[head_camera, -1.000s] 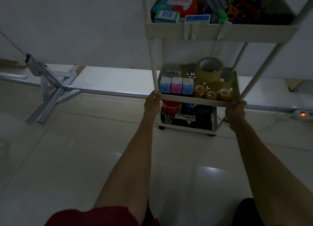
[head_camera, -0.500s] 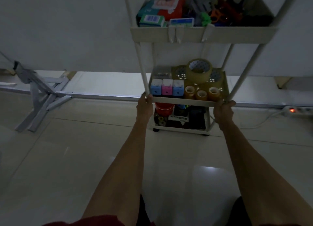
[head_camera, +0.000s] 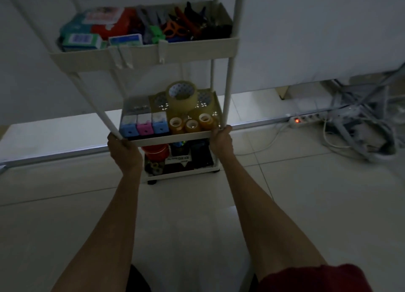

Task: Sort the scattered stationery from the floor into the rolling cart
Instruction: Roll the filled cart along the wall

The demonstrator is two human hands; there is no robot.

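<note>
A white three-tier rolling cart (head_camera: pixel 140 57) stands in front of me on the tiled floor. My left hand (head_camera: pixel 123 152) grips the front left corner of its middle tray (head_camera: pixel 175 136), and my right hand (head_camera: pixel 221 138) grips the front right corner. That tray holds tape rolls (head_camera: pixel 182 94) and three small blue and pink boxes (head_camera: pixel 144 126). Boxes and scissors (head_camera: pixel 173 30) fill the top tray. In the bottom tray lie a red tub (head_camera: pixel 156 151) and dark items.
A power strip (head_camera: pixel 303 119) with a lit red switch lies on the floor at the right, with white cables (head_camera: pixel 269 141) trailing from it. A tangle of wires and metal legs (head_camera: pixel 363 125) sits further right. White wall panels stand behind the cart.
The view has swung to the right: the folding stand at the left is gone from sight and the cables at the right have appeared. Both hands keep their grip on the middle tray.
</note>
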